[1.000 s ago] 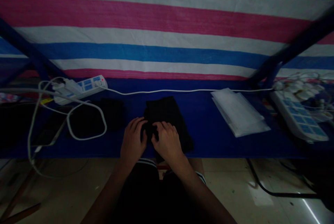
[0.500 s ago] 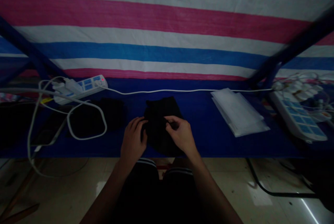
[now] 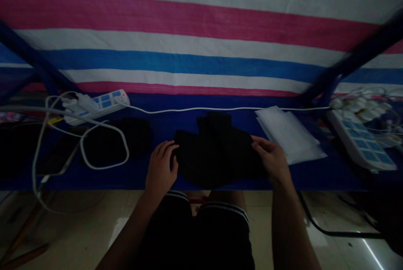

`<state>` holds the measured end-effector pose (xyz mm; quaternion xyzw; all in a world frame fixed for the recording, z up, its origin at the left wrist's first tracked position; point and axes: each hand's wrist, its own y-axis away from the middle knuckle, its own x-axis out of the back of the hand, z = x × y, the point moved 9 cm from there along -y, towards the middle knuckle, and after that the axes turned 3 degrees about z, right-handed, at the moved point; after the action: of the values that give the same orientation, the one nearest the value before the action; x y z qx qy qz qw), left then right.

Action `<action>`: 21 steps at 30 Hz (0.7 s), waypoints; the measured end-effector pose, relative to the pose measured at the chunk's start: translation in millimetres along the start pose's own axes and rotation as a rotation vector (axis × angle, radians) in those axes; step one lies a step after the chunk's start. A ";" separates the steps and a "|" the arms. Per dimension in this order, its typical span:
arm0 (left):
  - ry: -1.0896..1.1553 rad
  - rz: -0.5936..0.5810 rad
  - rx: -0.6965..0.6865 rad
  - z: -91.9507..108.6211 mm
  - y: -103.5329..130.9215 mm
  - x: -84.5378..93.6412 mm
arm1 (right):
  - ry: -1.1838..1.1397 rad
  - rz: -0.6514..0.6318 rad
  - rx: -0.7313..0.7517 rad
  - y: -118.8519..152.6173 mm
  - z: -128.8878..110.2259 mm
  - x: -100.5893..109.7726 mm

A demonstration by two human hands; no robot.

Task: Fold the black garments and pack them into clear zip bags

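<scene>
A piece of black cloth, perhaps a garment, lies spread on the blue table surface in front of me. It is too dark to make out its exact kind. At its left edge, my left hand has curled fingers closed on the fabric. The right edge is pinched between the thumb and fingers of my right hand. Close beyond that hand lies a stack of clear plastic bags. Another dark folded cloth rests to the left of my left hand.
A power strip with plugged chargers stands at the back left, near a phone and looping white cables. A second power strip with several plugs is at the right. Blue slanted frame bars flank a striped sheet.
My right hand has moved right, drawing the cloth's right side outward, so the cloth is now much wider. My left hand has stayed at the left edge.
</scene>
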<state>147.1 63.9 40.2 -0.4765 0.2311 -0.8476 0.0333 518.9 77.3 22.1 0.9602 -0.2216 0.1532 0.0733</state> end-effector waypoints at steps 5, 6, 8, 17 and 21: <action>0.007 0.004 0.006 0.7 0.2 1.2 | 0.296 0.135 0.049 -6.3 18.1 48.3; 0.009 0.003 0.008 0.8 0.2 1.4 | 0.351 0.147 0.073 -5.8 17.5 53.6; 0.009 -0.002 0.016 0.5 0.2 1.2 | 0.473 0.158 0.109 -3.6 14.3 59.5; 0.050 0.006 0.034 -5.6 -1.2 2.6 | 0.655 0.258 0.443 24.5 -42.2 36.1; 0.102 0.089 0.013 15.8 3.6 21.9 | 0.557 -0.004 0.603 35.3 -37.1 -11.9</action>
<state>147.6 48.9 63.0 -0.4216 0.2481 -0.8700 0.0620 483.2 58.3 55.8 0.8609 -0.1368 0.4653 -0.1538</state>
